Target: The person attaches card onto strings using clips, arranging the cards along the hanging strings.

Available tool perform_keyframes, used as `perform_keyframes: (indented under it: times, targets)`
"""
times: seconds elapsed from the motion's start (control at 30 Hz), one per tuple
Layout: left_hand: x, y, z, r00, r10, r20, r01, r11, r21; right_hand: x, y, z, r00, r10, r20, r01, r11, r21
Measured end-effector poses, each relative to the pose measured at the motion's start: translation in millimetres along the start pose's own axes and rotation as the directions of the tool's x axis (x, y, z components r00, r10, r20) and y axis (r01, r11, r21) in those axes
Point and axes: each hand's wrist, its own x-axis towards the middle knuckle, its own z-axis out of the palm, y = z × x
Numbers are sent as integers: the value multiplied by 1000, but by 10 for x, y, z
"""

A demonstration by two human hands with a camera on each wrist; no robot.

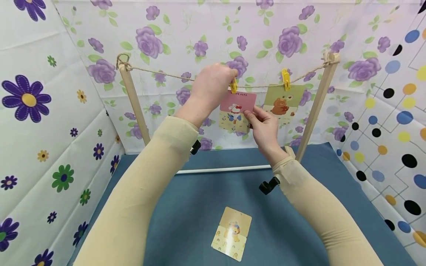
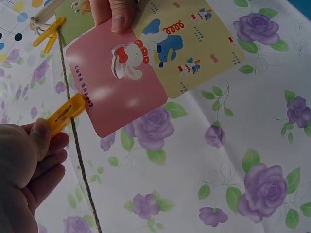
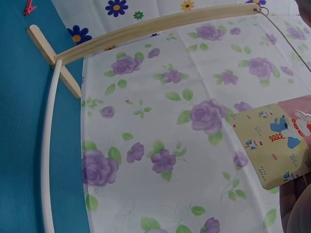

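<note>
A pink and yellow rabbit card (image 1: 244, 100) hangs at the rope (image 1: 163, 74), its lettered edge uppermost. My left hand (image 1: 213, 85) pinches a yellow clothespin (image 2: 65, 114) between thumb and fingers; its tip meets the lettered edge in the left wrist view, where the rope crosses behind the pin. With thumb and fingers, my right hand (image 1: 267, 129) holds the card by its right side. Just to the right, a green and yellow bear card (image 1: 283, 105) hangs from the rope under another yellow clothespin (image 1: 286, 79).
Wooden posts (image 1: 134, 105) hold the rope at both ends, and a white rod (image 1: 226, 170) runs low between them. On the blue table (image 1: 186, 218) lies a yellow card (image 1: 233, 234). A red clothespin (image 3: 30, 7) shows in the right wrist view. Patterned cloth surrounds the table.
</note>
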Motion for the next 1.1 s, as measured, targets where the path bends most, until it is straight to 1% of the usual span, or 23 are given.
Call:
perform_keyframes:
  times: [0.37,0.67,0.9,1.1]
  targets:
    - [13,57,-11,1000,11,15,-12,1000,20,8,-5,2,1000,12,-5,-12,1000,6]
    - [1,48,19,999,45,16,-46,998,48,3,-6,9,1000,-8,-6,8,1000,-3]
    - [-15,32,34,999,45,22,-46,998,36,13,12,21,1000,-25,-18,25,1000,-7]
    - [-32,26,47,998,62,22,-63,998,12,35,37,16,999,-22,-43,22,1000,9]
